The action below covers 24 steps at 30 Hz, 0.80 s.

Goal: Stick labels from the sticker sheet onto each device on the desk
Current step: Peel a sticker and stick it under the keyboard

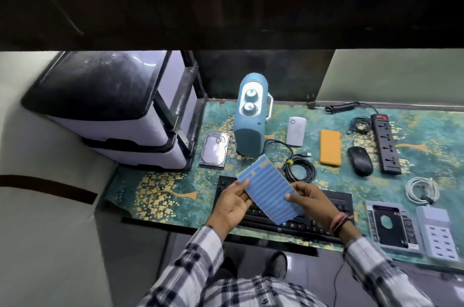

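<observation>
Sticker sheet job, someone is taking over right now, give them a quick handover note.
Left hand and right hand both hold the blue sticker sheet by its edges, above the keyboard.
Devices laid out on the desk: hard drive, blue speaker, white adapter, orange power bank, mouse, power strip.
Done: no label visible on any device.
Left: peel and stick one on each.

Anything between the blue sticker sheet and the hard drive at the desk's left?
Nothing visible. The blue sticker sheet is held by left hand and right hand above the black keyboard; only bare patterned mat lies toward the silver hard drive.
</observation>
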Available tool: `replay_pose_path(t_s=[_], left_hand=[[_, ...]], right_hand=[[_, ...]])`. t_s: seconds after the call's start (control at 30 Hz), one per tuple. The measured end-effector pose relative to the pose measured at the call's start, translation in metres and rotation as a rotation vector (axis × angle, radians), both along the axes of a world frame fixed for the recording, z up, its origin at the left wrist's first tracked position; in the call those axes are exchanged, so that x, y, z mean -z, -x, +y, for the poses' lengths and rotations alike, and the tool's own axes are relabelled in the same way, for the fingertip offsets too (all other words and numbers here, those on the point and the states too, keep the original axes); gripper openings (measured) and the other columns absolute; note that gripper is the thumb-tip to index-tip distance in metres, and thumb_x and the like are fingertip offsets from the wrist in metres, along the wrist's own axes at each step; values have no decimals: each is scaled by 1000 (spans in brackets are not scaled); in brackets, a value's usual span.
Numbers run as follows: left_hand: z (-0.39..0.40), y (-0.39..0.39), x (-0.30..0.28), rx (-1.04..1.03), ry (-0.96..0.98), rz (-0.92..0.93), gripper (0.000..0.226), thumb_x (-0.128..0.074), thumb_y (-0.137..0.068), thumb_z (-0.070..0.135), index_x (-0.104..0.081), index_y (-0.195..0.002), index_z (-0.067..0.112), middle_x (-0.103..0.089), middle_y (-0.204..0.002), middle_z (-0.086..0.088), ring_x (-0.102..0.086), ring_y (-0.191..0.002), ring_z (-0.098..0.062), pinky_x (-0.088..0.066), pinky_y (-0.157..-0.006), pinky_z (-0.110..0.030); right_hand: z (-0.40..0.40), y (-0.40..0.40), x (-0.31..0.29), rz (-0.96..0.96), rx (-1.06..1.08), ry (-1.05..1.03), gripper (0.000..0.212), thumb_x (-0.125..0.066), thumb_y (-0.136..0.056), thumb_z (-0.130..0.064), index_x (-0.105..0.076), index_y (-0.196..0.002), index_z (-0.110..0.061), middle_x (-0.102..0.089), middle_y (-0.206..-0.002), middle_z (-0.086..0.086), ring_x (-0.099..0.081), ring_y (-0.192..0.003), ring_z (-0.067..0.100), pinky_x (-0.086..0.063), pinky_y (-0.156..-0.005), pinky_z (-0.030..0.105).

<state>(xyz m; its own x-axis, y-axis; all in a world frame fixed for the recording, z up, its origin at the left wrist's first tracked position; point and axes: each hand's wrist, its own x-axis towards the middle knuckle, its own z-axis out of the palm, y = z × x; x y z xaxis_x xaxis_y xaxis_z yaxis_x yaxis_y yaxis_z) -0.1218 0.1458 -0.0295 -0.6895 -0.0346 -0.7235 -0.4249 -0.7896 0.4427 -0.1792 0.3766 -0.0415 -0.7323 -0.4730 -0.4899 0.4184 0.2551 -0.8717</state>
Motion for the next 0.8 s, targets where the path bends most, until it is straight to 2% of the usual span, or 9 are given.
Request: replay_pose_path(t_s=[0.07, 0.13, 0.2, 0.27, 0.33, 0.43, 0.53, 0.6, 0.8], left_hand=[[7, -1, -6, -21, 30, 29, 29, -69, -86, 6, -64, -114, 4, -71, -112, -15, -70, -103, -27, -63, -79, -36], [11, -2, -9, -35, 67, 66, 27, -65, -90, 3, -65, -118, 2, -71, -114, -16, -69, -103, -27, -63, -83, -36], [13, -3, -11, -45, 99, 95, 30, -64, -91, 1, -65, -121, 1, -71, -118, -17, -69, -105, -28, -61, -87, -36], [15, -3, -12, -52, 118, 115, 35, -65, -89, 1, -64, -124, 1, -70, -122, -18, -68, -107, -30, -59, -90, -37], [14, -4, -12, -48, 127, 135, 36, -65, -91, 0, -62, -127, 0, -69, -126, -20, -68, -110, -31, -59, -92, -38], [14, -3, -16, -10, 151, 169, 33, -60, -96, -1, -60, -129, -2, -68, -127, -23, -70, -107, -31, -61, -87, -36], [13, -1, -20, 38, 195, 215, 32, -58, -98, -1, -60, -130, -3, -69, -125, -22, -71, -105, -30, -60, -84, -36], [11, 0, -21, 65, 230, 236, 31, -57, -98, -2, -61, -129, -3, -71, -121, -20, -72, -103, -28, -59, -82, -33], [4, -1, -18, 146, 315, 274, 29, -56, -98, -3, -64, -126, 0, -72, -121, -19, -70, -107, -26, -57, -91, -32]], right_hand=[[0, 2, -1, 142, -15, -134, 21, -69, -90, -22, -63, -107, -10, -73, -105, 5, -70, -99, 25, -56, -88, 45], [-7, 3, -4, 450, -20, -380, 27, -69, -89, -24, -59, -113, -15, -66, -109, -1, -62, -103, 20, -52, -87, 36], [-19, 2, -8, 777, 31, -526, 33, -68, -89, -24, -60, -119, -14, -64, -113, 3, -57, -106, 22, -48, -92, 41], [-33, 2, -15, 935, 91, -519, 28, -67, -88, -20, -63, -116, -15, -64, -109, 4, -56, -101, 24, -47, -88, 43], [-48, 3, -23, 965, 78, -448, 23, -65, -89, -17, -66, -112, -13, -63, -101, 4, -55, -93, 22, -48, -82, 38], [-62, 8, -29, 863, 30, -336, 19, -65, -92, -18, -70, -109, -11, -63, -96, 3, -57, -84, 17, -50, -77, 31], [-68, 11, -29, 784, 62, -301, 16, -68, -91, -21, -73, -102, -11, -61, -88, -2, -55, -71, 11, -44, -69, 21], [-70, 13, -30, 730, 83, -281, 14, -71, -89, -22, -75, -98, -12, -61, -85, -6, -56, -70, 8, -41, -66, 15], [-73, 19, -22, 672, 65, -272, 15, -79, -82, -27, -77, -85, -13, -68, -84, -1, -62, -71, 16, -52, -66, 30]])
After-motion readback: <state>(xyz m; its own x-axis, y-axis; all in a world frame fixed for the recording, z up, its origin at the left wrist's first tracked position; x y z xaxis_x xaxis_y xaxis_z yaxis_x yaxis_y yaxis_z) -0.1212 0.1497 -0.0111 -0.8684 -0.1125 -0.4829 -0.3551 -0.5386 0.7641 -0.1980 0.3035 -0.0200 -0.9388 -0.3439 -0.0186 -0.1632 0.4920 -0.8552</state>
